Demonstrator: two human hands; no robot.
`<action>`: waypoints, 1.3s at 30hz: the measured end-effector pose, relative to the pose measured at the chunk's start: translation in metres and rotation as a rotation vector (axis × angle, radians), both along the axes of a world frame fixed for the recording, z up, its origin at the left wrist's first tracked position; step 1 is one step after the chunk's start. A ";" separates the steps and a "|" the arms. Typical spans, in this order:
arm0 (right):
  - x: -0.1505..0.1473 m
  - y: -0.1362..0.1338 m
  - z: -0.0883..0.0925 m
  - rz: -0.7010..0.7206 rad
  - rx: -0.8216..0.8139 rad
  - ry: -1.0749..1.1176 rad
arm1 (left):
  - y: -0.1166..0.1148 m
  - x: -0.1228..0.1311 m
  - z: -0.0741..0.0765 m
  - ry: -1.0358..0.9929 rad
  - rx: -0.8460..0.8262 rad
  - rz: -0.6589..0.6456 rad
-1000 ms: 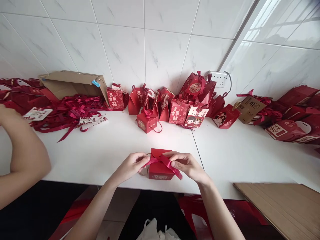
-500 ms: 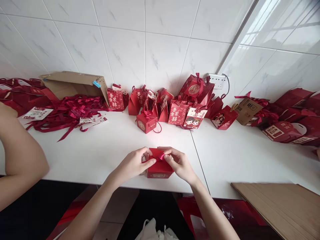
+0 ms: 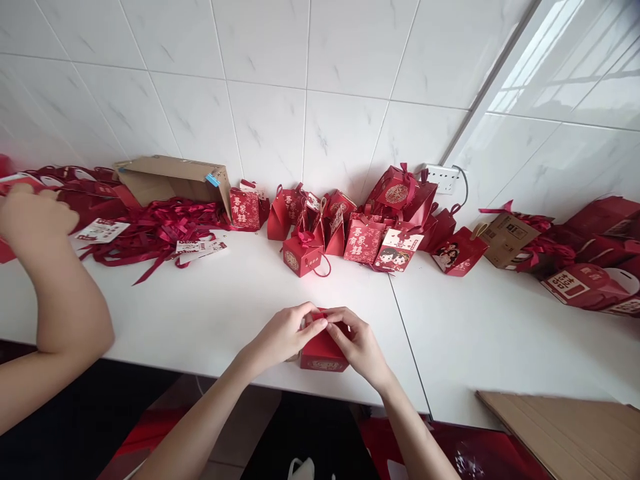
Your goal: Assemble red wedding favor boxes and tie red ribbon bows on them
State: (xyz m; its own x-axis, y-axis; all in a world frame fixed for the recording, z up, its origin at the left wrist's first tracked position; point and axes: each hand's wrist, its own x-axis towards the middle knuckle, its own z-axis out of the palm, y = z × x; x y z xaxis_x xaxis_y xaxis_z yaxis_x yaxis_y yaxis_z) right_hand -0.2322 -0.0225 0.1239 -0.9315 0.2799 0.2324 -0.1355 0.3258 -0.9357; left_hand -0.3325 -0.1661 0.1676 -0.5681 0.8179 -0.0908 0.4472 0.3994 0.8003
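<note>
A red gift box (image 3: 325,352) with gold print on its front sits near the table's front edge. Both my hands meet over its top. My left hand (image 3: 289,331) has thumb and fingertips pinched from the left side, and my right hand (image 3: 359,341) pinches from the right, the fingertips almost touching. The dark red ribbon on the lid is between them, mostly covered by the fingers. Just behind stands a similar small red box (image 3: 303,259) with a ribbon bow on top and a red cord loop at its side.
Red gift bags (image 3: 364,239) and boxes line the wall. To the left, a pile of ribbons (image 3: 173,223) spills from a cardboard box (image 3: 173,175). A co-worker's arm (image 3: 70,293) reaches in at left. Flat cardboard (image 3: 570,427) lies at front right; a power strip (image 3: 444,179) is at the wall.
My fingertips have drawn together over the lid, covering the ribbon that showed between them. The co-worker's hand has come into view at left beside red packaging. The camera view has shifted slightly.
</note>
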 end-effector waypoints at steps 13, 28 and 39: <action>0.000 -0.001 0.013 -0.179 0.271 -0.143 | 0.005 -0.003 -0.010 0.009 0.048 0.045; -0.008 -0.006 0.003 -0.294 0.019 -0.157 | -0.007 -0.011 -0.005 0.051 -0.055 0.074; -0.005 -0.006 0.004 -0.221 0.319 -0.078 | -0.002 -0.020 0.030 0.363 -0.093 -0.259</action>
